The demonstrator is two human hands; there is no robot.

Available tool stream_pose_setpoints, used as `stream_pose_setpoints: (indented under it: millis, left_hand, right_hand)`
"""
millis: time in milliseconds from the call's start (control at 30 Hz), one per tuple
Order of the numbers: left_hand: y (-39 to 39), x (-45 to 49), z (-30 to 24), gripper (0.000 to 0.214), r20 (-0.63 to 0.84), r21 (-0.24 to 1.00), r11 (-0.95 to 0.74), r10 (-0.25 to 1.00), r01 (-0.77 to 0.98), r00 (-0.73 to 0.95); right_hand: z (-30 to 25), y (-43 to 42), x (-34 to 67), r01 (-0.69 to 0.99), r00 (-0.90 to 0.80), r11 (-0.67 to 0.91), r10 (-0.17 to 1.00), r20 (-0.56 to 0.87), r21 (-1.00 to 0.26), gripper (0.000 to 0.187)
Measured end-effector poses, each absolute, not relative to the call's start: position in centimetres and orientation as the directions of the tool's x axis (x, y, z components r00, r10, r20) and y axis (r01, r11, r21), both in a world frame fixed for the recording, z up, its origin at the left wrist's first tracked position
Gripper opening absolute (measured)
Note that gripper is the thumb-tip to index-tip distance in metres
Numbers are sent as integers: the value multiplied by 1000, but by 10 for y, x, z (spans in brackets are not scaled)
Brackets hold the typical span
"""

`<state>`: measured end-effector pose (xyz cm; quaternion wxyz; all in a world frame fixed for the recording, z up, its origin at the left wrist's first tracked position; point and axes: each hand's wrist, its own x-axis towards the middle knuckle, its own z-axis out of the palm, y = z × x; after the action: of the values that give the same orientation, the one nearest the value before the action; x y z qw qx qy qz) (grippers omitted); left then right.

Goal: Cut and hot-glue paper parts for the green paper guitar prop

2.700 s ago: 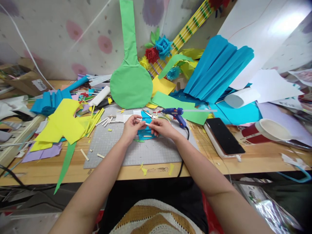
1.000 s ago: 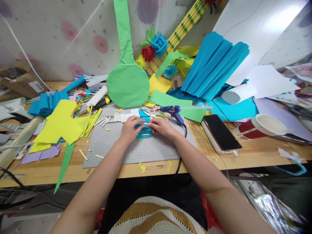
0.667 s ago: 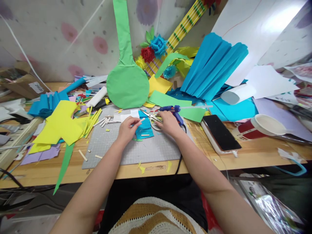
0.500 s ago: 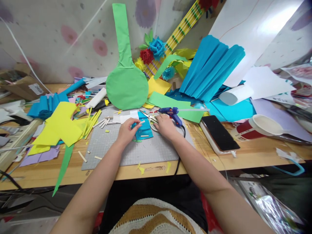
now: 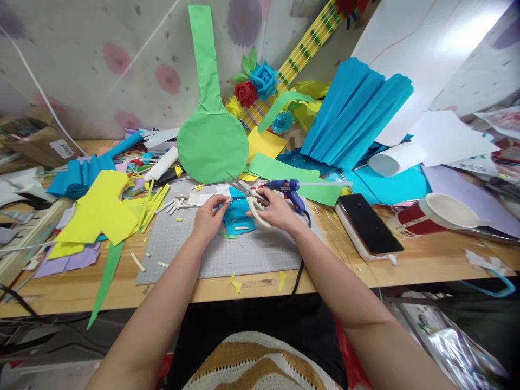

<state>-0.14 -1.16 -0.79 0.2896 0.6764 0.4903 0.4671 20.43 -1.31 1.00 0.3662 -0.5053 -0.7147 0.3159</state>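
Observation:
My left hand (image 5: 208, 215) pinches a small white paper stick (image 5: 225, 202) above the grey cutting mat (image 5: 227, 249). Cream-handled scissors (image 5: 249, 196) are in the grip of my right hand (image 5: 275, 208), their blades open and pointing left towards the stick. Under both hands lies a blue paper piece (image 5: 239, 214) with another short white stick on it. A blue hot glue gun (image 5: 286, 189) rests just behind my right hand.
A wooden table (image 5: 426, 260) is covered in coloured paper: yellow sheets (image 5: 101, 208) at left, a green paddle shape (image 5: 212, 141) behind, pleated blue paper (image 5: 353, 116) at right. A black phone (image 5: 368, 223) and a tipped red cup (image 5: 434, 215) lie to the right.
My right hand let go of the white stick, reached right to the scissors on the mat, and has lifted them towards the stick. My left hand kept the stick.

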Motion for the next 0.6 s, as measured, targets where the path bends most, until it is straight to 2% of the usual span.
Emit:
stream_pose_setpoints:
  millis: [133,367,600]
  left_hand:
    - [-10,-3,-11,13,330,854,-328,942,403,68]
    - [-10,-4,-12,13,328,866,-314,944,389,34]
    - [-9,-5,-12,11,328,867,-316,944,386,35]
  right_hand:
    - [17,-24,193,650,-277,350,936,218,-674,51]
    - [20,-28,190,723,-416,463,884,211,-513,46]
    - [22,-30,191,750,-431,457,886,171,-478,40]
